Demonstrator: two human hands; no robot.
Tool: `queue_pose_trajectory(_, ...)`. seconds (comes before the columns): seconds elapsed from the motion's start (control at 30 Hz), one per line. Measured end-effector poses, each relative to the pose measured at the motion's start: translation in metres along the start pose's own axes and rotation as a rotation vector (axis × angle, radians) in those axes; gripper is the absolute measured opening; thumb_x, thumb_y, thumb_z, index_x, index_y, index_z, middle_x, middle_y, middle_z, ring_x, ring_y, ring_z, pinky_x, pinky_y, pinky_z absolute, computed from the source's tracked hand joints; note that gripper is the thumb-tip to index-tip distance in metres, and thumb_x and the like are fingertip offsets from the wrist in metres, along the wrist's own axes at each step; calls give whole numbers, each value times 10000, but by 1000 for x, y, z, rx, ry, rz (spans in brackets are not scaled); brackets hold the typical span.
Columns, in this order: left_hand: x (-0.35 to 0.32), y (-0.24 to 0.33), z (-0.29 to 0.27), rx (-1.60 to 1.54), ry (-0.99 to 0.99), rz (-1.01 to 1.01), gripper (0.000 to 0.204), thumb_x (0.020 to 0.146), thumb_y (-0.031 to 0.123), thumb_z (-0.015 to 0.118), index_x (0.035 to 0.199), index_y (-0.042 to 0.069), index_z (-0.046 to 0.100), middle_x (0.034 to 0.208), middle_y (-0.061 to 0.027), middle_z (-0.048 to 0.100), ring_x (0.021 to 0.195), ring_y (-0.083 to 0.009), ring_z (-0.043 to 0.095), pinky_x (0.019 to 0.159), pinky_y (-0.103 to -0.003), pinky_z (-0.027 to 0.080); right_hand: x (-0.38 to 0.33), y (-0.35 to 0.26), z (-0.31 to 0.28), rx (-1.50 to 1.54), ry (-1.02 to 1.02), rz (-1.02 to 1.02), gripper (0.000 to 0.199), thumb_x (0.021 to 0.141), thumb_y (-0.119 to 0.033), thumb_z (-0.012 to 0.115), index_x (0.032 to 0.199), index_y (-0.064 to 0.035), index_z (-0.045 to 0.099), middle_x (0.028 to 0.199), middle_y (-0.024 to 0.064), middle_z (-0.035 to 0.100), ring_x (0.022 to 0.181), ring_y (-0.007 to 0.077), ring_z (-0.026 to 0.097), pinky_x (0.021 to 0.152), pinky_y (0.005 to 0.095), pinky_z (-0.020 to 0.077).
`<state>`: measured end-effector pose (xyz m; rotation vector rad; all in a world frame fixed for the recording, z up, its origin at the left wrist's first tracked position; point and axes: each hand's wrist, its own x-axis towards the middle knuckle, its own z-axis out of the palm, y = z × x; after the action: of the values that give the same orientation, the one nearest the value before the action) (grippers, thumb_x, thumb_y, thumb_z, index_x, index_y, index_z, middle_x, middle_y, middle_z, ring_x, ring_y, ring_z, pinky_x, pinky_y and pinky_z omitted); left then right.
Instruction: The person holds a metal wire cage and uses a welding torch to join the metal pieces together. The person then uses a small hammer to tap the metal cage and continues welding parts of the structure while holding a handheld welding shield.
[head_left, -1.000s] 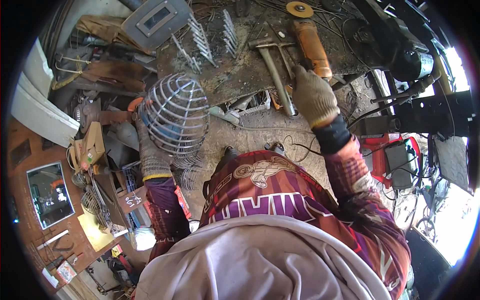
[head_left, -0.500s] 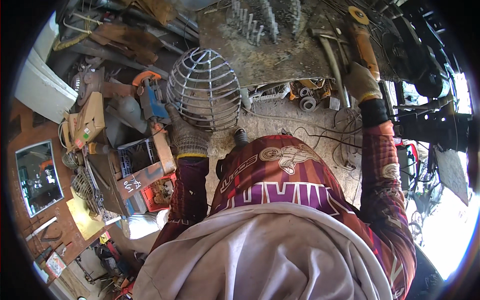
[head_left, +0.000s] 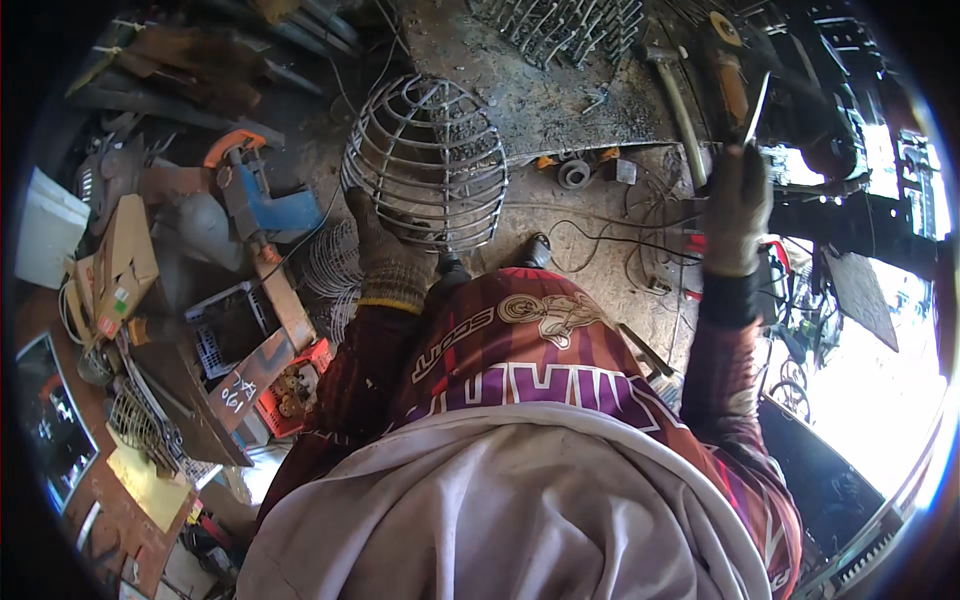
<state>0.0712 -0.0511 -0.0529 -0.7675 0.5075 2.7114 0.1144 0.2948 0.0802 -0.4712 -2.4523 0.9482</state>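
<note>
Across the top of the view a dirty metal desk is being used as the work surface, its plate scarred and grey, with concrete floor showing below its front edge. Against that edge a dome-shaped wire cage is being held, its ribs and rings facing the camera, partly over the desk and partly over the floor. The cage is being gripped at its lower left rim by the left hand, gloved, the fingers being curled shut around the wire. At the right, the right hand, also gloved, is being raised beside the desk's right end, closed on a thin flat metal rod that is being pointed upward. Whether the rod is touching anything at its top cannot be told.

On the desk's far side a stack of bent wire pieces is being kept. Near the right end a hammer is being left lying, handle toward the person, and just beside it an angle grinder with an orange body. Small round metal parts are being left at the desk's front edge. Loose black cables are being trailed over the floor. To the left, a blue and orange power tool is being left among scrap.
</note>
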Motion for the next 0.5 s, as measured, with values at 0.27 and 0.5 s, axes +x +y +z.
queue_pose_trajectory(0.27, -5, 7, -34, 178, -128, -30, 475, 975, 350, 503, 1327, 35, 452, 1345, -116, 512, 1214, -238, 501, 1052, -397, 381, -105, -41, 64, 256, -396, 79, 181, 912, -118, 553, 1046, 3, 561, 724, 126, 604, 637, 216, 613, 574, 336, 466)
queue_pose_trajectory(0.5, -19, 14, -8, 212, -51, -119, 411, 934, 311, 598, 1234, 39, 529, 1189, -92, 608, 1034, -226, 609, 917, -415, 493, -111, -63, 72, -7, -311, -174, 247, 882, -153, 560, 1088, -18, 564, 760, 188, 607, 687, 378, 625, 591, 419, 485)
